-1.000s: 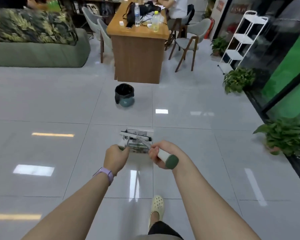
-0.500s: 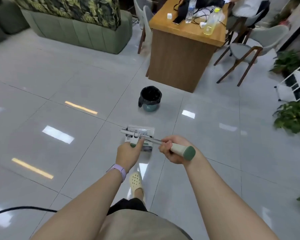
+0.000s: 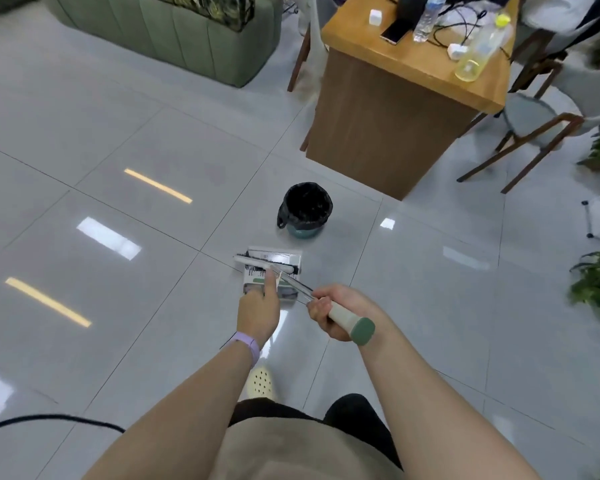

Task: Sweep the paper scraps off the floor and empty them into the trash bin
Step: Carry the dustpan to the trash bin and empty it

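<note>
— Which way does the broom point?

— Its long axis runs from the green-capped handle end at lower right up and left to the brush head; the head lies crosswise over the dustpan, near the floor.

— And the grip?

— The right hand is wrapped around the pale handle just below the metal shaft, so the brush sits ahead and left of it; the left hand is curled at the dustpan's handle, thumb up, the pan just beyond it.

— Counts?

— One broom, one dustpan, one trash bin with a black liner, standing upright beyond the pan near the table; two bottles on that table; scraps I cannot make out.
</note>
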A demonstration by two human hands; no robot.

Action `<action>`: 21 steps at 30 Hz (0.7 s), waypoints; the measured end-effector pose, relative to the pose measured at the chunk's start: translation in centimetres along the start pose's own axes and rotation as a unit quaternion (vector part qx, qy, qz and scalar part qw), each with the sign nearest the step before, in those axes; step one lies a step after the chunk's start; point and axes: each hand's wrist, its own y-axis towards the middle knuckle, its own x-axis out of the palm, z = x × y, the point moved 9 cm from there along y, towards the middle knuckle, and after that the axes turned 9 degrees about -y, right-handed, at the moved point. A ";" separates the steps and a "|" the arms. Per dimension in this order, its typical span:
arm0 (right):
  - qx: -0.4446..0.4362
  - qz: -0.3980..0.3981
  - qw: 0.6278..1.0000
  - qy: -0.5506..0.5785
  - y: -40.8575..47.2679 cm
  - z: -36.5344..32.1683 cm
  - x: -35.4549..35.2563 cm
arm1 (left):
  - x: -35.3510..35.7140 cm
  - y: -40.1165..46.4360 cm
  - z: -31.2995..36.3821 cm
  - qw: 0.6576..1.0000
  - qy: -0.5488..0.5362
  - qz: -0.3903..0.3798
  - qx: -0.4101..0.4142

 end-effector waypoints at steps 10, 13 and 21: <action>0.115 0.006 0.993 -0.032 6.2 -4.8 -3.0 | 5.6 5.6 -3.8 0.998 -0.016 0.016 -0.065; 0.143 0.015 0.989 -0.046 6.9 -5.1 -3.7 | 7.7 5.7 -4.6 0.992 -0.052 0.014 -0.111; 0.172 0.039 0.981 -0.085 6.4 -6.9 -6.0 | 10.9 5.7 -5.2 0.886 -0.254 -0.187 -0.341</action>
